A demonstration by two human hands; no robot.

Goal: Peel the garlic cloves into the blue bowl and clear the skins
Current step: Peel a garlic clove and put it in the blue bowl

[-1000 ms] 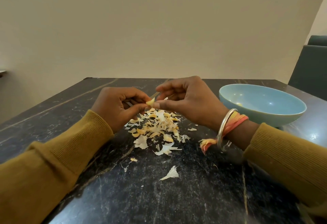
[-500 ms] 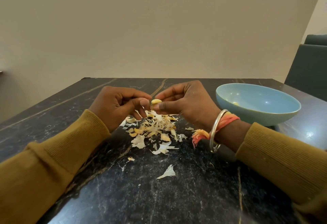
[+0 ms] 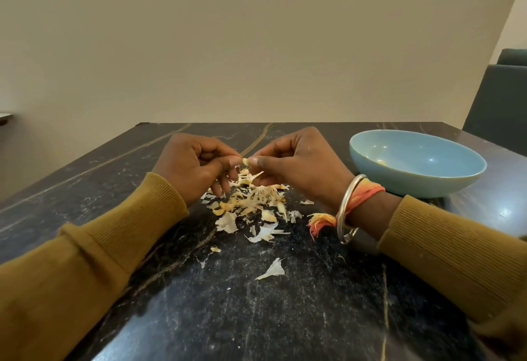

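Note:
A small pale garlic clove [image 3: 245, 161] sits between my two hands, just above the table. My left hand [image 3: 194, 166] pinches it with thumb and forefinger from the left. My right hand [image 3: 299, 163] pinches it from the right. Under the hands lies a heap of garlic skins [image 3: 251, 201], white and yellowish, on the dark marble table [image 3: 256, 318]. The blue bowl [image 3: 416, 166] stands to the right of my right hand; a bit of peeled garlic [image 3: 381, 162] shows inside it.
Loose skin flakes [image 3: 272, 270] lie nearer to me on the table. A dark chair [image 3: 502, 104] stands beyond the table's right corner. A plain wall rises behind the far edge. My right wrist wears a metal bangle [image 3: 346, 212] and an orange thread.
Both hands have stayed above the heap with the clove between them, the fingertips shifting slightly on it. The view has drifted a little, and the bowl stays where it was.

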